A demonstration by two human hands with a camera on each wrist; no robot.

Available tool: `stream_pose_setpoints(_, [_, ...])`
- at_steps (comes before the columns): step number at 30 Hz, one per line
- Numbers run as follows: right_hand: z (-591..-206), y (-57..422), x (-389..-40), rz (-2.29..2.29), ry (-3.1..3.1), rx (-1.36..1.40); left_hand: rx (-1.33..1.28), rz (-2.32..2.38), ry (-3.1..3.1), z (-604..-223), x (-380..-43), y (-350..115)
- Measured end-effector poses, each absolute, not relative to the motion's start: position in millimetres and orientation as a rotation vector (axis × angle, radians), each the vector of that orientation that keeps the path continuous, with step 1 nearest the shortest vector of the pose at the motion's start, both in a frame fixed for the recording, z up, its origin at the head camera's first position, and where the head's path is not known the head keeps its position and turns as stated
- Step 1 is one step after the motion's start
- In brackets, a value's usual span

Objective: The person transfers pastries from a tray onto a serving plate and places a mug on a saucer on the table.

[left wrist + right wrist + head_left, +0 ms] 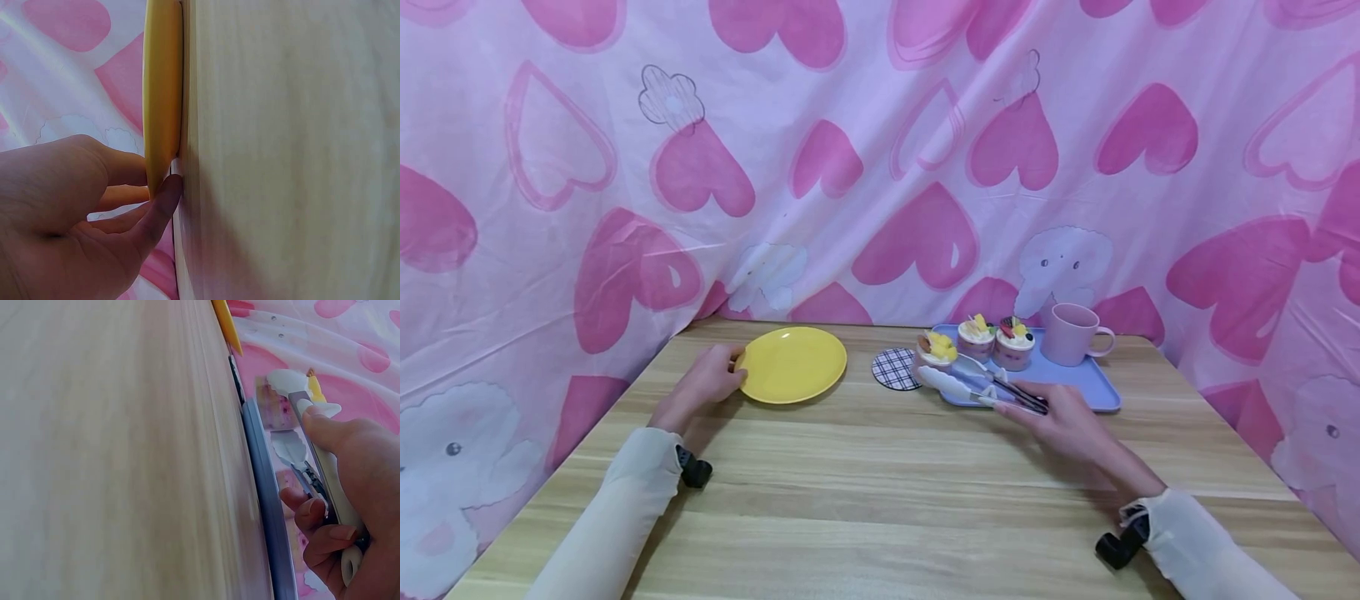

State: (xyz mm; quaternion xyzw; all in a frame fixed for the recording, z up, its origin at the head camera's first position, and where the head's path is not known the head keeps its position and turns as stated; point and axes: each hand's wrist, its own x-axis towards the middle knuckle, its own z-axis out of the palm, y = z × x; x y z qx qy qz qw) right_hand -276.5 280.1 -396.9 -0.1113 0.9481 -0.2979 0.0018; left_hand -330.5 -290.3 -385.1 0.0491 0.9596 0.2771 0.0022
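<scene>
At the left, my left hand (711,375) pinches the near-left rim of a round yellow plate (793,367). The left wrist view has the thumb on one side of the rim and fingertips under it, close to the wood. My right hand (1063,417) grips a pair of tongs (325,462) with pale tips and dark handles. The tong tips reach along the sides of a dessert cup (934,354) topped with cream and yellow fruit, at the tray's left end. Behind it, two more dessert cups (1012,348) with fruit toppings stand on the blue tray (1086,390).
A pink mug (1070,335) stands at the tray's right back. Between plate and tray lies a round checked coaster (892,369), partly overlapped by the fruit-topped cup. A pink heart-patterned curtain (820,158) hangs behind the wooden table (850,500).
</scene>
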Motion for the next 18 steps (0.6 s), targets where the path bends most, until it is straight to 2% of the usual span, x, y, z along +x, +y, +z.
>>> stream_pose_setpoints(18, [-400, 266, -281, -0.999, 2.951, -0.369, 0.145, 0.885, 2.99, -387, -331, -290])
